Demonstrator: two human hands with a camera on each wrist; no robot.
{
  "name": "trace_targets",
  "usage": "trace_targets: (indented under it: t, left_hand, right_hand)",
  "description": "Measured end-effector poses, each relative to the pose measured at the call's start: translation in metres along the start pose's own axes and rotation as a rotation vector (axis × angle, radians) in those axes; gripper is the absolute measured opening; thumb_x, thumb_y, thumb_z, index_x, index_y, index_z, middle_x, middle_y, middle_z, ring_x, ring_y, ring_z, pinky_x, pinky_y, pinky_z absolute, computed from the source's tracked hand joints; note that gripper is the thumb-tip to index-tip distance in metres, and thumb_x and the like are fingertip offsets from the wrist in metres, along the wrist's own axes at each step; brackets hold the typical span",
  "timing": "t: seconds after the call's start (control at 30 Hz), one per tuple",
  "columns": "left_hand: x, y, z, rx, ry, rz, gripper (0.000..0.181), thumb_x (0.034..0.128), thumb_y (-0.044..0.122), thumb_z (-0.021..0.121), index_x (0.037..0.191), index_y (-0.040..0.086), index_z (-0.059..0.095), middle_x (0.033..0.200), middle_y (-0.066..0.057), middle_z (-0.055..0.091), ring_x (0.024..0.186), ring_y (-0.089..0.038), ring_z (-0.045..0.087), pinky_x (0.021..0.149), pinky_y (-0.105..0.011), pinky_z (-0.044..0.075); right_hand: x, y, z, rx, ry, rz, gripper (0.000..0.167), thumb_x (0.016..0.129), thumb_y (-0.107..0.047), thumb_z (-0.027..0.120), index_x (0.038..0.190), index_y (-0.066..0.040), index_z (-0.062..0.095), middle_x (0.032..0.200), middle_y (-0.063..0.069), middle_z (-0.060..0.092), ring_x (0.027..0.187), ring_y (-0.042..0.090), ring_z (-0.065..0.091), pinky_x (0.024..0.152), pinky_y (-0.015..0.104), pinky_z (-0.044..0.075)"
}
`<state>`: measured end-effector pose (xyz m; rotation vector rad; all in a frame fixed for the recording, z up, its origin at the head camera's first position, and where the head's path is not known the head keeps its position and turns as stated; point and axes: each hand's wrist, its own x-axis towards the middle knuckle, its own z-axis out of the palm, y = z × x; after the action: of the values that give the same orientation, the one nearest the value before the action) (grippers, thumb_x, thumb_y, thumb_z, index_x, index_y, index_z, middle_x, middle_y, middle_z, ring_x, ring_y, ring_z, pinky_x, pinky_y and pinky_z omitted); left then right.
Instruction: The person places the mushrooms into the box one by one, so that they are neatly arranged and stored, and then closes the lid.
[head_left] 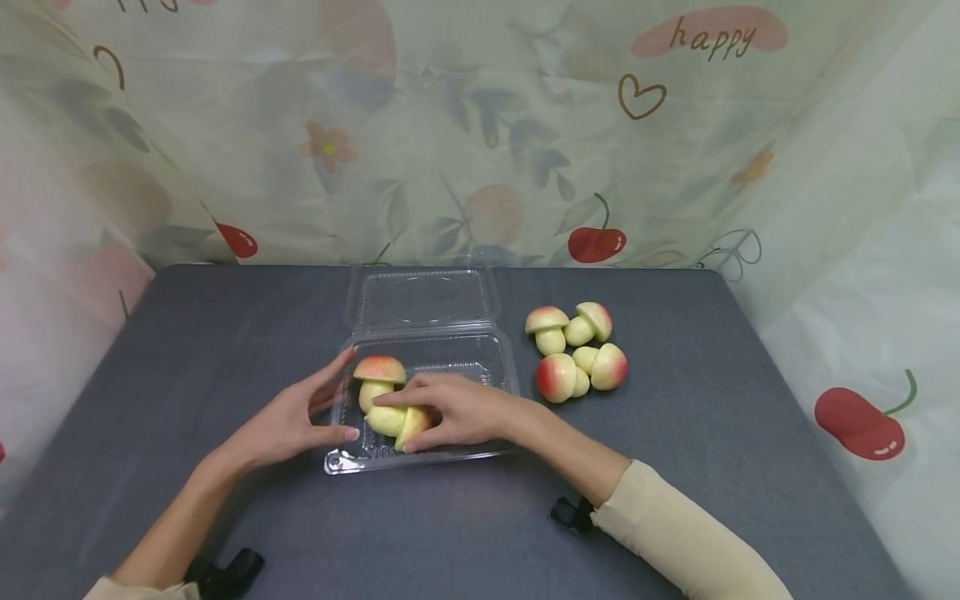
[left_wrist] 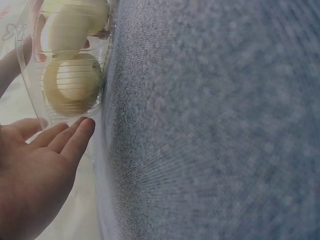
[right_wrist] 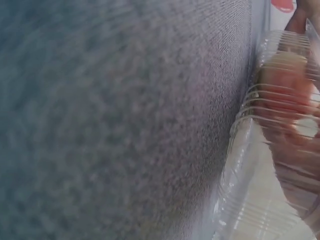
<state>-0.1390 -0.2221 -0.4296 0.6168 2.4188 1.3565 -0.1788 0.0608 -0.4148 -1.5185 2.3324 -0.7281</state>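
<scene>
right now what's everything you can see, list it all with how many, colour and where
held mushroom: 1, yellow with a reddish cap, in the container under the right hand
other boxed mushroom: 1, yellow with a red-orange cap, container's left part
loose mushrooms: 4, pale yellow with red-tinged caps, on the table right of the container
container: 1, clear, on the table
lid: 1, clear, open behind the container
table: 1, dark grey, below everything
curtain: whitish with coloured prints, behind and at both sides, number of pieces unclear
black devices: 2, black, one at each wrist
sleeves: 2, cream, on both arms
left hand: 1, bare, at the container's left side
right hand: 1, bare, pinching the held mushroom
</scene>
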Motion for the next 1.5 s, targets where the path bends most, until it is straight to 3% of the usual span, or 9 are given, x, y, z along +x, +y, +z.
trace_targets:
  t: [0.5, 0.9, 1.23, 1.5]
  left_hand:
    - [0.0, 0.001, 0.002, 0.008, 0.004, 0.009, 0.103, 0.0873, 0.025, 0.079, 0.161, 0.014, 0.008, 0.165, -0.014, 0.011, 0.14, -0.041, 0.036, 0.106, -0.048, 0.04]
    - [0.0, 0.005, 0.003, 0.011, 0.003, -0.02, 0.104, 0.0879, 0.026, 0.078, 0.161, 0.014, 0.005, 0.165, -0.017, 0.012, 0.139, -0.043, 0.036, 0.106, -0.053, 0.041]
    - [0.0, 0.004, 0.002, 0.011, -0.003, -0.007, 0.104, 0.0878, 0.029, 0.078, 0.161, 0.013, 0.005, 0.165, -0.017, 0.011, 0.139, -0.044, 0.037, 0.104, -0.054, 0.041]
    - [-0.001, 0.003, 0.002, 0.019, 0.002, 0.0, 0.103, 0.088, 0.028, 0.078, 0.161, 0.014, 0.006, 0.165, -0.017, 0.012, 0.139, -0.045, 0.036, 0.104, -0.056, 0.041]
  right_hand:
    - [0.005, 0.002, 0.008, 0.053, 0.023, 0.024, 0.068, 0.089, -0.045, 0.073, 0.149, -0.024, 0.049, 0.115, -0.007, 0.057, 0.087, 0.007, 0.049, 0.073, 0.02, 0.042]
    - [0.005, 0.002, 0.004, 0.081, 0.028, 0.004, 0.068, 0.088, -0.043, 0.075, 0.148, -0.021, 0.05, 0.119, -0.006, 0.058, 0.09, 0.006, 0.05, 0.075, 0.019, 0.043]
    - [0.002, 0.0, 0.001, 0.152, 0.044, 0.037, 0.069, 0.086, -0.038, 0.079, 0.146, -0.019, 0.052, 0.127, -0.001, 0.059, 0.103, 0.003, 0.058, 0.084, 0.018, 0.053]
    - [-0.005, 0.0, -0.006, 0.184, 0.087, 0.049, 0.064, 0.088, -0.034, 0.077, 0.145, -0.018, 0.053, 0.132, 0.003, 0.059, 0.11, 0.013, 0.062, 0.089, 0.021, 0.053]
